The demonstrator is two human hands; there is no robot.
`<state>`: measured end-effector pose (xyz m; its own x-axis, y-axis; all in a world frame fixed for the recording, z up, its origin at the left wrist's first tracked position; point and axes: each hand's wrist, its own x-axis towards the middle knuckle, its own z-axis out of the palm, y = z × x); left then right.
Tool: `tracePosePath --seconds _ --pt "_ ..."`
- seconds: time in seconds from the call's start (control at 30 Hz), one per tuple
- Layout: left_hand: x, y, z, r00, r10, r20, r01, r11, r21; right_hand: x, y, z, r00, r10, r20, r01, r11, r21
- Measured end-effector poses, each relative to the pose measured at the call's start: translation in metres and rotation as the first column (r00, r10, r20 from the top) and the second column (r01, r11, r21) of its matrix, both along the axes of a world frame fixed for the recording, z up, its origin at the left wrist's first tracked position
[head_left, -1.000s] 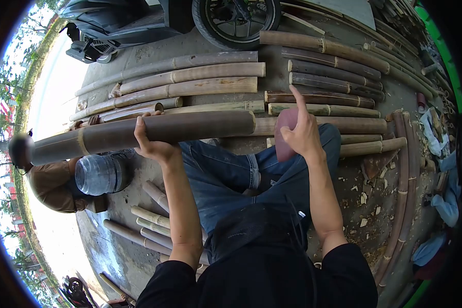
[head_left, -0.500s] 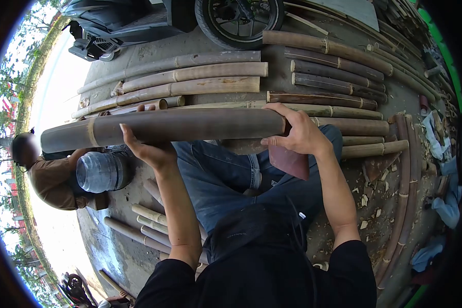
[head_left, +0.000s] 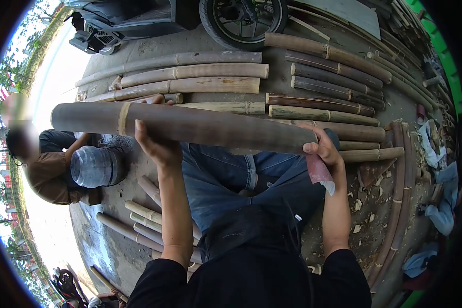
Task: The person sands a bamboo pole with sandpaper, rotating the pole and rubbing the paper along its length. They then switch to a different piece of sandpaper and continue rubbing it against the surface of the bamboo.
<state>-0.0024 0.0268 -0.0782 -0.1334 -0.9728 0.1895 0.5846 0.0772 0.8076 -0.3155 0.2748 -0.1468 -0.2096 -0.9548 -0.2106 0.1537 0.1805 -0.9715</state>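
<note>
A thick brown bamboo pole (head_left: 210,126) lies crosswise in front of me above my lap, its right end a little lower than its left. My left hand (head_left: 158,146) grips it from below near the pale ring, thumb on the near side and fingertips showing over the far side. At the right end, my right hand (head_left: 323,146) is closed around the pole with the thumb near its edge. A piece of reddish sandpaper (head_left: 319,175) hangs down from my right hand, its lower edge curled and pale.
Rows of cut bamboo poles (head_left: 210,86) lie on the ground beyond and at both sides. A motorcycle wheel (head_left: 243,23) stands at the top. Left, a person in a brown shirt (head_left: 49,174) sits near a clear plastic water jug (head_left: 95,167). Wood chips (head_left: 363,215) litter the right.
The pole has tilted, its right end swinging down and right along with my right hand. The sandpaper has moved right with that hand. My left hand has shifted slightly right.
</note>
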Motion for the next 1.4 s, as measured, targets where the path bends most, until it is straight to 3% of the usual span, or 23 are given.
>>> tracePosePath --seconds 0.13,0.23,0.3,0.37,0.4,0.43,0.5,0.53,0.57,0.63,0.7,0.77,0.8,0.87,0.9,0.97,1.07,1.13,1.17,1.2,1.3,1.33,1.4 --pt "-0.034 0.030 -0.021 0.976 -0.196 0.091 0.207 0.970 -0.129 0.007 0.000 -0.011 0.935 0.041 0.352 -0.059 0.997 0.043" --pt "-0.048 0.028 -0.008 0.985 -0.171 0.037 0.175 0.972 -0.156 0.010 -0.010 -0.013 0.899 0.099 0.427 -0.126 0.991 0.036" --pt "-0.050 0.016 -0.002 0.992 -0.128 0.000 0.127 0.984 -0.122 0.006 -0.022 -0.025 0.958 0.100 0.267 -0.120 0.991 0.058" --pt "-0.049 -0.006 -0.004 0.976 -0.040 0.215 0.087 0.973 -0.215 0.003 -0.033 -0.033 0.965 -0.178 -0.190 0.218 0.953 0.211" --pt "-0.054 -0.009 -0.002 0.968 0.043 0.246 0.019 0.969 -0.247 0.003 -0.040 -0.035 0.901 -0.412 -0.133 0.430 0.891 0.147" --pt "-0.056 -0.013 -0.009 0.925 0.145 0.351 -0.030 0.949 -0.315 0.008 -0.046 -0.037 0.906 -0.401 -0.135 0.419 0.895 0.151" --pt "-0.068 -0.005 -0.022 0.920 0.180 0.347 -0.043 0.928 -0.369 0.024 -0.060 -0.041 0.738 -0.674 0.029 0.672 0.731 -0.115" --pt "-0.073 -0.006 -0.031 0.865 0.229 0.447 -0.017 0.903 -0.430 0.035 -0.067 -0.031 0.719 -0.689 0.092 0.695 0.713 -0.094" --pt "-0.076 0.005 -0.043 0.881 0.117 0.457 0.040 0.946 -0.321 0.046 -0.074 -0.023 0.720 -0.688 0.091 0.694 0.714 -0.094" --pt "-0.085 0.017 -0.067 0.761 0.202 0.617 0.044 0.932 -0.359 0.063 -0.084 -0.012 0.790 -0.596 -0.147 0.575 0.802 -0.160" --pt "-0.095 0.028 -0.091 0.708 0.259 0.657 0.053 0.908 -0.415 0.073 -0.100 -0.010 0.818 -0.571 -0.074 0.544 0.808 -0.227" --pt "-0.105 0.041 -0.114 0.682 0.291 0.671 0.027 0.907 -0.421 0.082 -0.119 0.003 0.820 -0.560 -0.113 0.443 0.748 -0.494" --pt "-0.109 0.044 -0.125 0.699 0.291 0.653 0.040 0.896 -0.442 0.089 -0.127 0.018 0.818 -0.564 -0.115 0.446 0.747 -0.493" --pt "-0.119 0.047 -0.157 0.723 0.297 0.624 0.077 0.863 -0.499 0.105 -0.143 0.055 0.849 -0.498 -0.177 0.244 0.666 -0.705" --pt "-0.124 0.048 -0.170 0.727 0.304 0.615 0.099 0.840 -0.533 0.115 -0.154 0.063 0.864 -0.497 -0.082 0.279 0.607 -0.744" --pt "-0.117 0.061 -0.152 0.626 0.360 0.692 0.229 0.763 -0.604 0.108 -0.162 0.069 0.787 -0.556 -0.269 0.232 0.670 -0.705" --pt "-0.106 0.061 -0.127 0.812 0.190 0.552 0.269 0.717 -0.643 0.103 -0.162 0.083 0.796 -0.544 -0.263 0.210 0.657 -0.724" --pt "-0.086 0.033 -0.075 0.803 0.235 0.547 0.256 0.694 -0.673 0.100 -0.154 0.104 0.814 -0.493 -0.308 0.118 0.660 -0.742" --pt "-0.091 0.008 -0.057 0.927 0.189 0.323 0.117 0.674 -0.729 0.096 -0.151 0.112 0.823 -0.440 -0.361 0.011 0.646 -0.763" --pt "-0.088 0.008 -0.008 0.960 0.154 0.235 0.010 0.818 -0.575 0.093 -0.150 0.116 0.816 -0.382 -0.435 -0.045 0.708 -0.705" --pt "-0.084 -0.026 0.085 0.991 0.128 -0.049 -0.122 0.658 -0.743 0.085 -0.165 0.109 0.823 -0.381 -0.421 -0.045 0.695 -0.718" --pt "-0.085 -0.025 0.110 0.990 0.130 -0.047 -0.121 0.655 -0.746 0.086 -0.168 0.110 0.825 -0.382 -0.417 -0.044 0.692 -0.720" --pt "-0.086 -0.008 0.152 0.978 -0.074 0.197 0.184 0.756 -0.628 0.091 -0.173 0.112 0.869 -0.304 -0.390 -0.032 0.753 -0.658"
